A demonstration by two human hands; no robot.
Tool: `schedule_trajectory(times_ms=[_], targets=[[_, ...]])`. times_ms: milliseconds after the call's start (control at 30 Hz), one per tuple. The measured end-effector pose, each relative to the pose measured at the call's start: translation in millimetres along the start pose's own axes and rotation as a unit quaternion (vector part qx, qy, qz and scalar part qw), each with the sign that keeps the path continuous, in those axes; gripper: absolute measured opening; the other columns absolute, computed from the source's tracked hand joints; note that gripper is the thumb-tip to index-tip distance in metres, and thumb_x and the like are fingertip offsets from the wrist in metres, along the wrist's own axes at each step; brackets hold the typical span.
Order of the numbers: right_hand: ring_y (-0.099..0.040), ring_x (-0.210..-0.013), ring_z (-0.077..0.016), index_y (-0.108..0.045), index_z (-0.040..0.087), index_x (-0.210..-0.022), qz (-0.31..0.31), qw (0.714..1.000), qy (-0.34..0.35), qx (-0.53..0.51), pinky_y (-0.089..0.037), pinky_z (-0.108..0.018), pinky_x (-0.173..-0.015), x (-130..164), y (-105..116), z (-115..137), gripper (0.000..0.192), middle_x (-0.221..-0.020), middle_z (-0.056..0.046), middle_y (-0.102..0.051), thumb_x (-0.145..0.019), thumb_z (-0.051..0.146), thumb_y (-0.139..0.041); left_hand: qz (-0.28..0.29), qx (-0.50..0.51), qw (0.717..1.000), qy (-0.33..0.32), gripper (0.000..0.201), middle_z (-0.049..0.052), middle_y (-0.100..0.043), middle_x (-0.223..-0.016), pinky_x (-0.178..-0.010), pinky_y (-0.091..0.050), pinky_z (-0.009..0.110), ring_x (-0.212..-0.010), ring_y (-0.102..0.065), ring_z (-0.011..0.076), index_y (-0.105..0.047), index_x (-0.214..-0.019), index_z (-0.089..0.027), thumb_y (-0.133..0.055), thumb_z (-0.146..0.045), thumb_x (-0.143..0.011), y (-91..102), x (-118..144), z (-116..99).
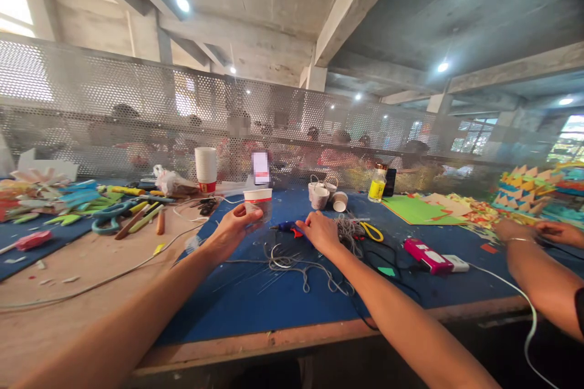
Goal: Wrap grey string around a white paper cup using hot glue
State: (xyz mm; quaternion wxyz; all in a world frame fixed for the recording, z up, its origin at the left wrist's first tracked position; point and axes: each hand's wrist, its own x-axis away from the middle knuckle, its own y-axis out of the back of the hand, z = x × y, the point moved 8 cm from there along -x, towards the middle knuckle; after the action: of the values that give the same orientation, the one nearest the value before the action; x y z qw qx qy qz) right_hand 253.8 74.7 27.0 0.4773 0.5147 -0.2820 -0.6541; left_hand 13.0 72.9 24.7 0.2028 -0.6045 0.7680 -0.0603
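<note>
Head view: the left hand [233, 223] is curled around a paper cup [258, 202], gripping its side. The right hand [320, 231] rests palm down, fingers loosely bent, touching a blue glue gun [286, 228] lying between both hands. Grey cord [292, 264] tangles just below the right hand. A co-worker's hand [507, 230] lies well right.

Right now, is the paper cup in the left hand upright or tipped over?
Upright. The paper cup stands with its rim on top and level, the left hand wrapped round its lower part above the blue mat. Its contents cannot be seen.
</note>
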Motion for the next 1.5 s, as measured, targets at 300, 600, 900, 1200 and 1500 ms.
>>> schedule_trajectory(times_ms=[300, 600, 900, 1200, 1500], targets=[[-0.072, -0.065, -0.0156, -0.057, 0.021, -0.1, 0.128, 0.878, 0.074, -0.456, -0.057, -0.028, -0.063, 17, -7, 83, 0.039, -0.096, -0.005, -0.074, -0.081, 0.042, -0.083, -0.021, -0.004, 0.999, -0.031, 0.053, 0.011, -0.077, -0.111, -0.097, -0.052, 0.042, -0.104, -0.073, 0.0267, -0.07, -0.108, -0.016, -0.094, -0.03, -0.063, -2.6, 3, -4], [-0.061, -0.045, -0.0103, -0.055, 0.021, -0.095, 0.084, 0.843, 0.025, -0.531, -0.047, -0.023, -0.046, 16, -28, 82, 0.041, -0.076, 0.004, -0.07, -0.073, 0.035, -0.086, -0.008, -0.013, 0.999, -0.03, 0.063, 0.011, -0.077, -0.11, -0.101, -0.052, 0.044, -0.105, -0.073, 0.0274, -0.063, -0.117, -0.016, -0.094, -0.028, -0.064, -6.0, 4, 0], [-0.063, -0.066, -0.0137, -0.067, 0.02, -0.091, 0.024, 0.877, 0.088, -0.472, -0.051, -0.025, -0.064, 18, 3, 76, 0.021, -0.079, 0.001, -0.07, -0.089, 0.041, -0.067, 0.013, -0.035, 0.999, -0.028, 0.052, 0.014, -0.076, -0.118, -0.106, -0.049, 0.047, -0.114, -0.07, 0.0308, -0.073, -0.112, -0.015, -0.092, -0.031, -0.066, -17.4, 10, -4], [-0.066, -0.084, -0.016, -0.066, 0.02, -0.088, -0.032, 0.864, 0.115, -0.49, -0.053, -0.027, -0.078, 22, 23, 78, 0.025, -0.09, -0.002, -0.068, -0.09, 0.045, -0.067, 0.007, -0.04, 0.999, -0.01, 0.052, 0.015, -0.074, -0.125, -0.109, -0.048, 0.048, -0.117, -0.068, 0.0309, -0.074, -0.114, -0.014, -0.091, -0.032, -0.068, -17.5, 9, -2], [-0.065, -0.081, -0.0159, -0.065, 0.021, -0.087, -0.025, 0.866, 0.124, -0.484, -0.052, -0.027, -0.078, 24, 27, 81, 0.022, -0.086, -0.001, -0.069, -0.092, 0.042, -0.063, 0.012, -0.038, 0.999, -0.008, 0.047, 0.015, -0.075, -0.122, -0.107, -0.048, 0.048, -0.115, -0.069, 0.0311, -0.075, -0.113, -0.015, -0.089, -0.03, -0.071, -18.9, 10, -3]])
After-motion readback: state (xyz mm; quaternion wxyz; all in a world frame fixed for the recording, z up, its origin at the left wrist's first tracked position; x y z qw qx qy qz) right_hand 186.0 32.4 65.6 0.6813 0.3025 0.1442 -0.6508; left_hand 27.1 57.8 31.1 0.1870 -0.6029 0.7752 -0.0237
